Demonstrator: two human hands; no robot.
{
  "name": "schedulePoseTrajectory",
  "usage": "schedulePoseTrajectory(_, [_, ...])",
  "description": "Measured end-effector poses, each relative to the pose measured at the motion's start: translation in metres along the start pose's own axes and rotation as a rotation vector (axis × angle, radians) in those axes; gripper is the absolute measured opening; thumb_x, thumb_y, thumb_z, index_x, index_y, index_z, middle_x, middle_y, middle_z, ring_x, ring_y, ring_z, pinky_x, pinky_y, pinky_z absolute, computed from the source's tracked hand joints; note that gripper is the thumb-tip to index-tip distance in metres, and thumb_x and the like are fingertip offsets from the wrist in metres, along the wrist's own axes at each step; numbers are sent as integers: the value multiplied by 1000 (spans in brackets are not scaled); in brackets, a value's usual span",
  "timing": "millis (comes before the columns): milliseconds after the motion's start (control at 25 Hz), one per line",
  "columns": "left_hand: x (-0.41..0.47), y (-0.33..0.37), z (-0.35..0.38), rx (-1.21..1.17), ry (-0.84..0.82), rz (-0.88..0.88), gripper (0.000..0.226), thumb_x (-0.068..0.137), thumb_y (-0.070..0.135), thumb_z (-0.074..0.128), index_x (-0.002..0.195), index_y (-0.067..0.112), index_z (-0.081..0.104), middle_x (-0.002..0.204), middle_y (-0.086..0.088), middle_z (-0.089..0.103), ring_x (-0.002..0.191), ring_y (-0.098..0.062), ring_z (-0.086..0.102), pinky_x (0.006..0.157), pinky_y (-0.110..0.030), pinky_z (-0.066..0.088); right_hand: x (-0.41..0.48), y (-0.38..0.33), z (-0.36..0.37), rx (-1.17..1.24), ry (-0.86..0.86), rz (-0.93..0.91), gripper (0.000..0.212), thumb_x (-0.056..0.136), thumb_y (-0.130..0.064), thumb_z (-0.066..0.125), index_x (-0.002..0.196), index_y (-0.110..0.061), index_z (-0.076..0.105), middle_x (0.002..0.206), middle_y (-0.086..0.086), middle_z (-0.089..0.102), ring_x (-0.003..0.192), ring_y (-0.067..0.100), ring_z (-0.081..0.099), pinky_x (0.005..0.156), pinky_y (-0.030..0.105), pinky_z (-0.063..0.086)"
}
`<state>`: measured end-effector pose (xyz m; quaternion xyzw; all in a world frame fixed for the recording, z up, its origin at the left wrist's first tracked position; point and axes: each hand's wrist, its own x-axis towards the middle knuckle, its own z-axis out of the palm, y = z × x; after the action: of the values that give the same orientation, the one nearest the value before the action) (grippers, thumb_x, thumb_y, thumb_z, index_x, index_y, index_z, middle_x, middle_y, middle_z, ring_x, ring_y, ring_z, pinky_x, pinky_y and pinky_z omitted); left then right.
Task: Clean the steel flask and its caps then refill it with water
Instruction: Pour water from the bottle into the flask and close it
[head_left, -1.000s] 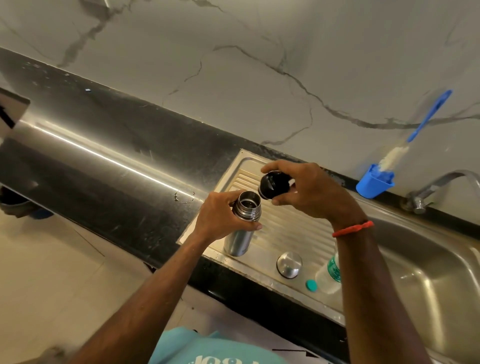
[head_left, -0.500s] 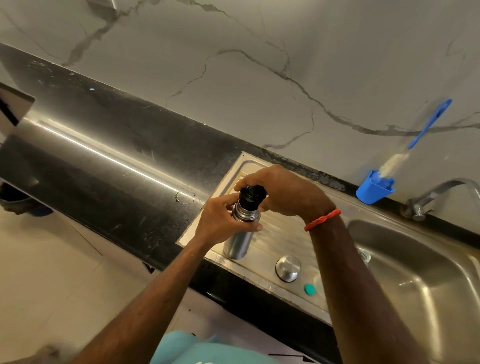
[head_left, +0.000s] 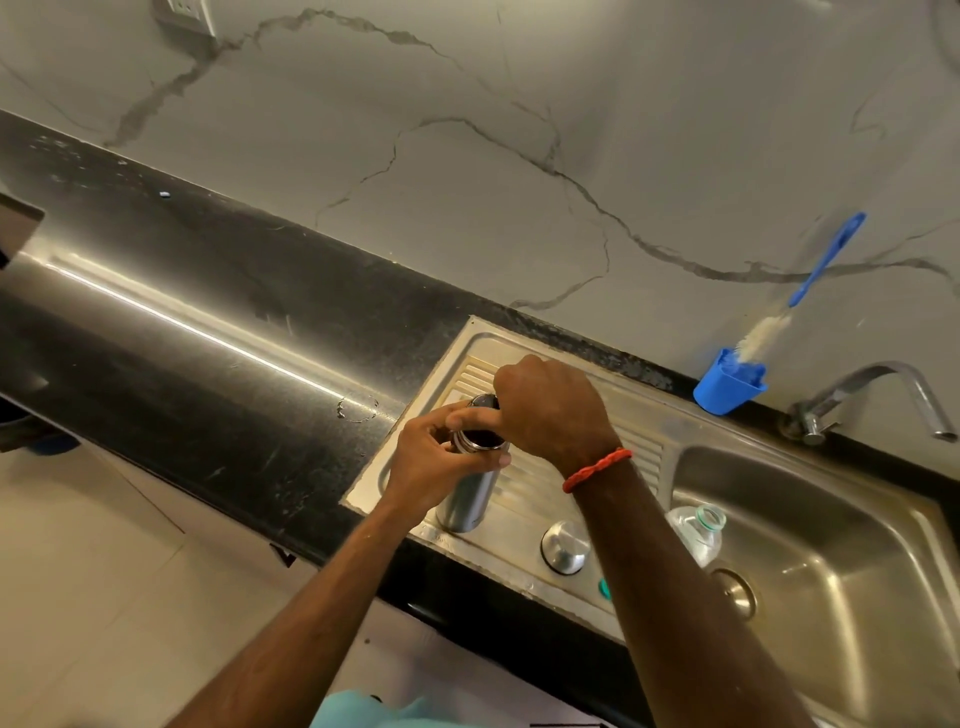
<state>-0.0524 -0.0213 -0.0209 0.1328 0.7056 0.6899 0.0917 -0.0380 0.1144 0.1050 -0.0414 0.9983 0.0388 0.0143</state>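
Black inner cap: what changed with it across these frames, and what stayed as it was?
The right hand carried the black inner cap from beside the open mouth of the steel flask down onto it, and now grips it there from above. The left hand kept holding the flask near its neck, upright on the drainboard. The steel outer cap and plastic bottle stayed put.
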Motion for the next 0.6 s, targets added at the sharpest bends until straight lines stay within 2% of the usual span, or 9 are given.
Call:
schedulePoseTrajectory(40, [1,0,-1,0,-11,-9,54,63,27,95,112,22,74,102,5,77,102,-15,72,89,-33,58,-2,0,-1,-19,38,-15,54,89,-67,56,104,-17,67,80,0,60,78,17,60,70,30,49])
schedulePoseTrajectory(80, [0,1,-1,-8,-19,-19,56,63,26,95,114,22,73,102,4,77,102,-15,72,90,-33,58,-4,1,-4,18,33,-73,51,88,-63,61,114,-20,66,93,1,66,87,19,63,76,32,51])
schedulePoseTrajectory(160, [-2,4,-1,-32,-10,-34,60,61,21,95,116,20,72,101,4,77,100,-15,73,89,-30,58,-5,4,-13,187,-112,-233,53,84,-40,76,132,-26,59,119,2,67,109,19,61,90,34,50])
schedulePoseTrajectory(240, [-2,5,-1,-23,4,-38,60,59,19,96,115,20,72,100,5,77,98,-13,73,87,-28,59,-3,-1,-16,238,-220,-266,48,83,-27,78,129,-23,63,118,3,68,107,19,63,91,31,50])
schedulePoseTrajectory(320, [-2,7,0,5,-10,-14,58,61,20,95,114,21,73,99,7,78,97,-12,73,87,-27,59,0,-5,-8,181,-142,-142,39,88,-42,71,117,-15,68,104,4,69,90,18,63,81,28,52])
schedulePoseTrajectory(400, [-2,7,-1,44,-12,-2,54,62,25,95,111,22,74,99,8,77,97,-9,73,87,-25,59,1,-7,-1,117,-70,-9,50,90,-58,61,106,-11,67,89,4,64,77,15,58,70,26,47])
schedulePoseTrajectory(480, [-2,8,-2,58,-15,0,54,62,27,95,111,23,73,100,8,77,98,-9,72,87,-25,59,1,-5,-1,62,-37,-38,52,88,-59,63,113,-14,66,94,4,64,84,18,61,72,28,49])
schedulePoseTrajectory(560, [-2,7,-2,52,-19,-12,61,60,26,96,116,23,72,102,8,77,100,-9,72,87,-25,58,1,-1,-8,136,-145,-178,56,83,-40,77,132,-21,59,117,5,66,107,22,62,89,34,53])
schedulePoseTrajectory(600, [-2,8,-3,53,-12,-20,63,59,25,97,117,24,71,102,9,76,100,-8,71,87,-23,58,1,1,-10,192,-213,-232,58,81,-29,81,134,-23,59,122,5,65,112,22,61,95,35,52])
